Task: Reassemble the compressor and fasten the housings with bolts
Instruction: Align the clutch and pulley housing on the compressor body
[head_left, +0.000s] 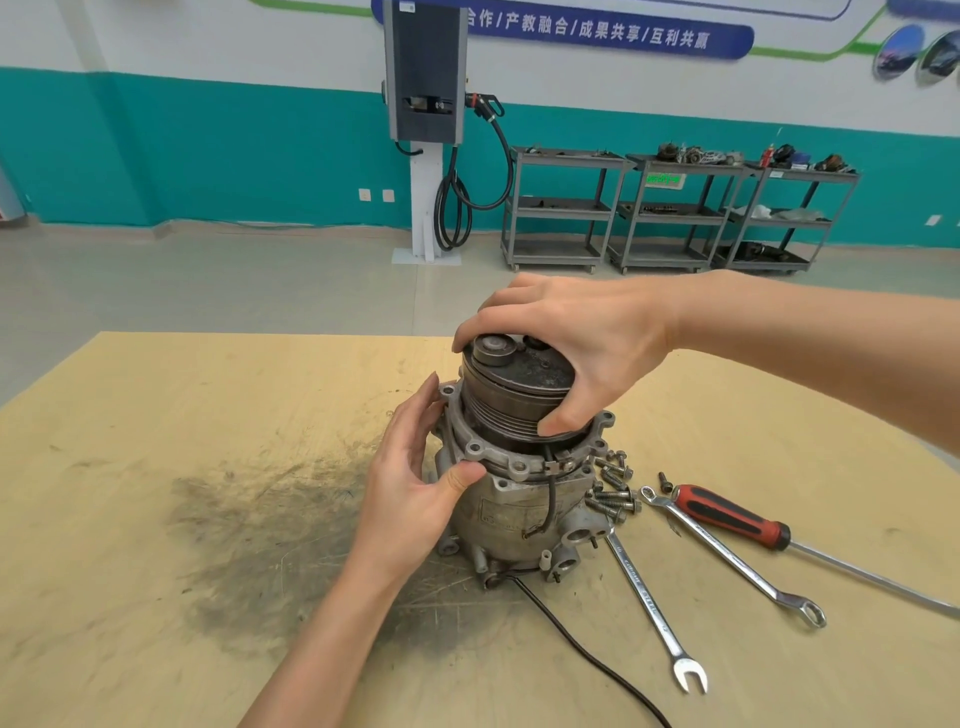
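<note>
While right hand (566, 338) grips pulley (511, 400) (fingers curled round), left hand (415, 478) pinches housing flange (485, 457).

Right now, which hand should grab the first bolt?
Probably the right hand: the bolts lie on its side of the compressor. The left hand holds the housing flange opposite.

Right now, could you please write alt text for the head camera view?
A person's right hand grips the pulley atop an upright compressor on a wooden table, while the left hand steadies its flange. Loose bolts, two wrenches and a red-handled screwdriver lie to its right.
</note>
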